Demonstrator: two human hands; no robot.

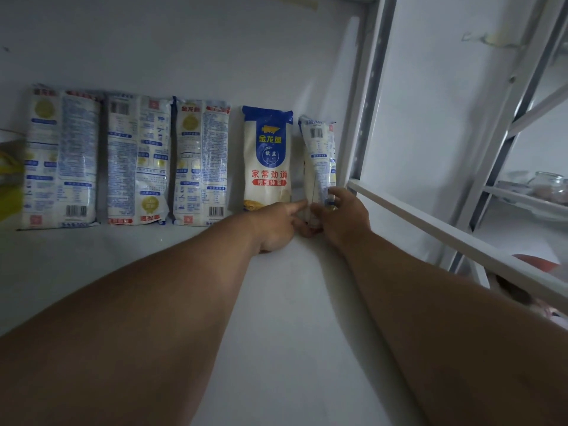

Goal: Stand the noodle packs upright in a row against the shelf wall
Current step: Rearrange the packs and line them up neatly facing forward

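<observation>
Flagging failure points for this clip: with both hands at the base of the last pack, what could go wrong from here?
1. The rightmost pack is turned edge-on and tilts slightly; once the right hand and left hand release their grip, it may topple.
2. It stands close beside the front-facing pack, so a slip could knock that one over.
3. The shelf post is near, leaving little room to turn the pack flat against the wall.

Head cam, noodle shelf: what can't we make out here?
- Rightmost pack: its base and its footing, hidden by the left hand and right hand.
- Yellow object: cut off by the left edge.
- Small print on the three left packs: too blurred to read.
- Jars on the far-right shelf: contents unclear, dim.
</observation>
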